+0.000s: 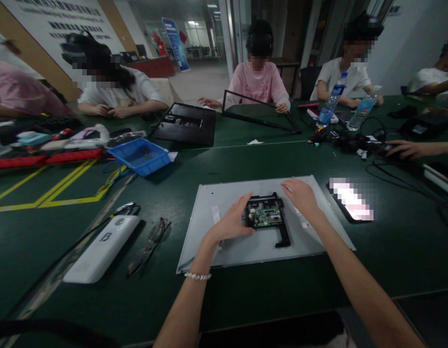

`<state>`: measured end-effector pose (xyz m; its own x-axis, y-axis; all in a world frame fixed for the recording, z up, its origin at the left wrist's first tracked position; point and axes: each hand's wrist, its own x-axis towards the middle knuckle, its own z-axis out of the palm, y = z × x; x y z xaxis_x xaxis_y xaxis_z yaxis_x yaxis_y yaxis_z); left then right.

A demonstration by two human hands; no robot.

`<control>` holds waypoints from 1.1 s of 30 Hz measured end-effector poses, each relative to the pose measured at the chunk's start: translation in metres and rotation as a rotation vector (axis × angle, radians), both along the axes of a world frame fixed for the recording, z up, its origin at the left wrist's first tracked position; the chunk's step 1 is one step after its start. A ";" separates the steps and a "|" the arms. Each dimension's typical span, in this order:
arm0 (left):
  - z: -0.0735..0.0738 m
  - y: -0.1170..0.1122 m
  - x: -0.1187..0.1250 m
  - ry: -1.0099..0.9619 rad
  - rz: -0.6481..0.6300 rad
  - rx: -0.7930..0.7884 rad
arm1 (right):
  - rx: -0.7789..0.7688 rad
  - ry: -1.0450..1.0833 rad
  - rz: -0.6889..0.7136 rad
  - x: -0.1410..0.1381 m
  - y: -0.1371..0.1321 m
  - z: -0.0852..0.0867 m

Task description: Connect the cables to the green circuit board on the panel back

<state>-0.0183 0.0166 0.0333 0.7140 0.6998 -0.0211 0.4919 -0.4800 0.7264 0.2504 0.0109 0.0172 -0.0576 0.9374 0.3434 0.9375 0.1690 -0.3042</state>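
Note:
A green circuit board (266, 217) sits in a black plastic bracket (282, 237), which has a leg reaching down at its right. Both rest on a flat light-grey panel (242, 256). My left hand (231, 221), with a beaded bracelet at the wrist, holds the bracket's left side, fingers at its upper corner and thumb near its lower edge. Just past the bracket's upper right corner hovers my right hand (301, 197), its fingers loosely bent and apart from the bracket; I see nothing in it. Its palm side is hidden.
Glasses (147, 249) and a white power bank (102, 249) with a cable lie left. A lit phone (350, 200) is right of the panel. Beyond are a blue tray (140, 157), a black casing (186, 123), bottles (331, 104) and cables. A person opposite holds a black frame (260, 123).

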 end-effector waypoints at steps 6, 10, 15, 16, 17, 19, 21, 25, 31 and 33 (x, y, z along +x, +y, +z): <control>-0.003 0.000 0.000 0.004 0.002 0.039 | -0.112 -0.046 0.205 -0.046 0.013 0.008; -0.004 -0.001 -0.001 -0.004 0.001 0.051 | -0.176 -0.081 0.224 -0.063 0.015 0.006; -0.004 -0.002 -0.001 0.015 0.010 0.058 | -0.180 -0.022 0.238 -0.065 0.016 -0.003; -0.003 -0.002 -0.001 0.021 0.008 0.058 | -0.181 -0.012 0.243 -0.065 0.016 -0.005; -0.003 -0.002 -0.001 0.026 0.003 0.058 | -0.181 -0.005 0.245 -0.065 0.017 -0.006; -0.004 -0.001 -0.002 0.028 -0.003 0.059 | -0.181 0.004 0.248 -0.064 0.017 -0.006; -0.005 -0.001 -0.002 0.021 -0.002 0.062 | -0.176 0.011 0.253 -0.064 0.018 -0.006; -0.008 0.000 -0.002 0.012 0.001 0.060 | -0.160 0.021 0.257 -0.065 0.017 -0.005; -0.005 -0.001 -0.001 0.025 0.005 0.053 | -0.175 0.054 0.279 -0.064 0.018 -0.005; -0.004 -0.002 0.000 0.027 0.027 0.043 | -0.183 0.069 0.291 -0.063 0.020 -0.005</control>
<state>-0.0187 0.0144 0.0289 0.6943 0.7196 -0.0093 0.5243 -0.4969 0.6916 0.1874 0.0309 0.0118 -0.3140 0.9316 0.1832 0.8342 0.3628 -0.4153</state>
